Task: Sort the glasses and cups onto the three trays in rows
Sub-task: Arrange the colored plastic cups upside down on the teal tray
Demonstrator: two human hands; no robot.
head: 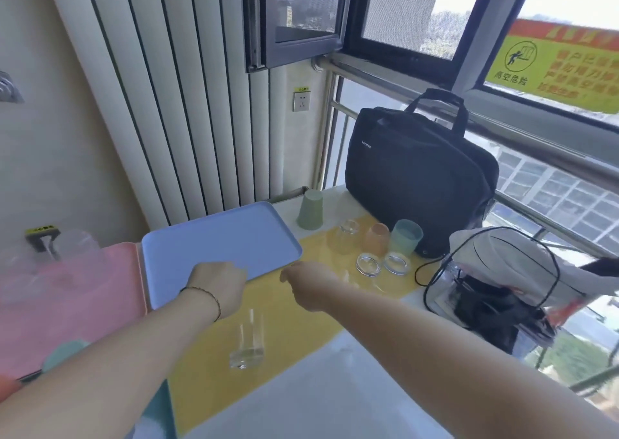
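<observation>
Black laptop bag stands upright at the back of the white table, against the metal railing. Clear pouch with black trim to its right, black cable beside it. White radiator on the wall, socket next to it. Yellow warning sign on the window.

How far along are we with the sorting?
Early. Done: the pink tray lies at the left. In hand: the left hand grips the near edge of the blue tray, the right hand at its corner. Left: no rows yet; the tall glass, orange cup and teal cup stand scattered on the yellow tray, the green cup off the trays.
</observation>
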